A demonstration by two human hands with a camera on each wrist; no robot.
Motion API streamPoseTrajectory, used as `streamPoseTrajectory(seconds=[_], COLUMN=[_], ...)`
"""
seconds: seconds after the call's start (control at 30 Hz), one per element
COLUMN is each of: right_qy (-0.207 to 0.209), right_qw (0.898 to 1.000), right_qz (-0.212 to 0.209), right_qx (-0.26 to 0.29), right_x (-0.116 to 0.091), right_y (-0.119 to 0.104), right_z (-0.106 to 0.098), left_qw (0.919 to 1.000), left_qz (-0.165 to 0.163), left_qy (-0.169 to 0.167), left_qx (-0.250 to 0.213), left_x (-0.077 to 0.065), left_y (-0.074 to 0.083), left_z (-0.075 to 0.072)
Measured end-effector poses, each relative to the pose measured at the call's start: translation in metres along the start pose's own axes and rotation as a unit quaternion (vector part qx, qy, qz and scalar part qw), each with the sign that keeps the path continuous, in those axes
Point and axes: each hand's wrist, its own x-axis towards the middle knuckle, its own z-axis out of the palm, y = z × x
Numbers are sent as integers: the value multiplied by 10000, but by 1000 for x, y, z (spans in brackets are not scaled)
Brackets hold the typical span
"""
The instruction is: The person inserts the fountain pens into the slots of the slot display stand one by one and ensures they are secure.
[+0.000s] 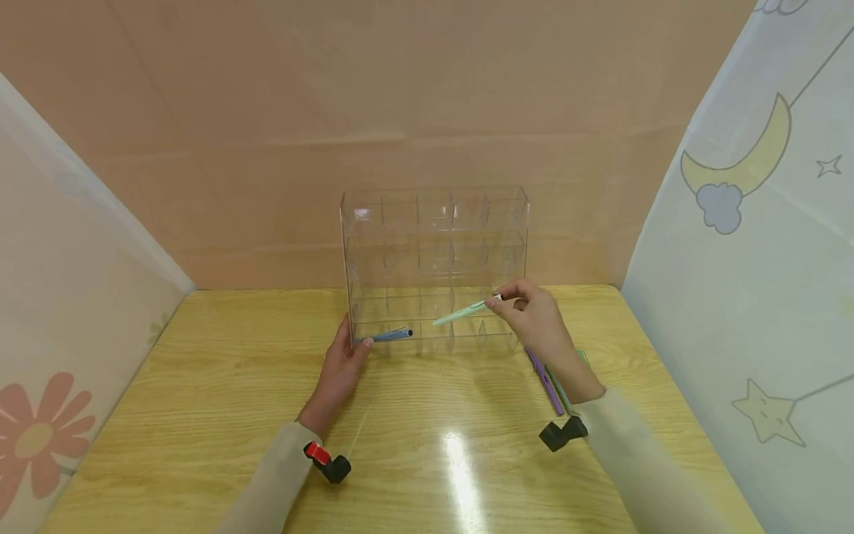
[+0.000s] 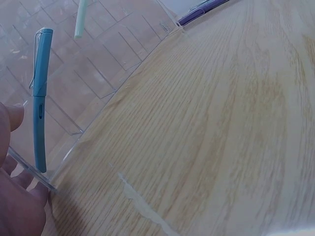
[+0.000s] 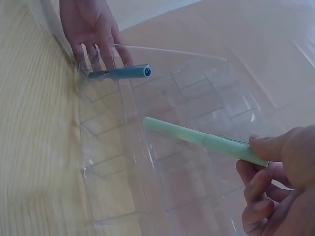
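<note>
A clear acrylic display rack (image 1: 437,282) with rows of small compartments stands upright on the table. My left hand (image 1: 343,363) grips its lower left side edge, thumb in front and the other fingers around the outside. Beside that thumb, a blue pen (image 1: 394,335) sits in the bottom left corner of the rack, its capped end sticking out toward the middle. My right hand (image 1: 534,315) pinches a mint green pen (image 1: 460,311) near its capped end, between thumb and fingers. In the right wrist view the pen's plain end (image 3: 152,123) points toward the rack's lower compartments.
On the table to the right, partly under my right forearm, lie a purple pen (image 1: 545,382) and a green pen (image 1: 583,357). An orange-brown cloth wall (image 1: 267,148) rises behind the rack, with patterned cloth at both sides.
</note>
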Motion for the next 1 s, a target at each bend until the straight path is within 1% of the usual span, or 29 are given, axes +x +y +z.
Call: streamPoseTrajectory(seconds=[0.2,0.4,0.57,0.63,0.8,1.0], right_qy=[-136,-149,-170,-151,-144,-304], right_qw=[9997,9992,9991,9993,9996,9990], right_qz=[112,275,369,338,233,189], right_qx=[167,258,155,84,-106,-263], right_x=[-3,-5,-6,-7,-10,-12], right_y=[-2,-6,-8,-8,-7,-8], right_z=[14,26,33,35,41,48], left_qw=[10000,10000,9999,9998,9999,9999], left_qz=[2,-8,133,169,141,66], left_qy=[9,18,8,-2,9,13], left_qx=[-1,27,-74,-91,2,89], left_x=[0,0,-1,-1,-1,-2], left_y=[0,0,0,-1,0,1], left_z=[0,0,0,0,0,0])
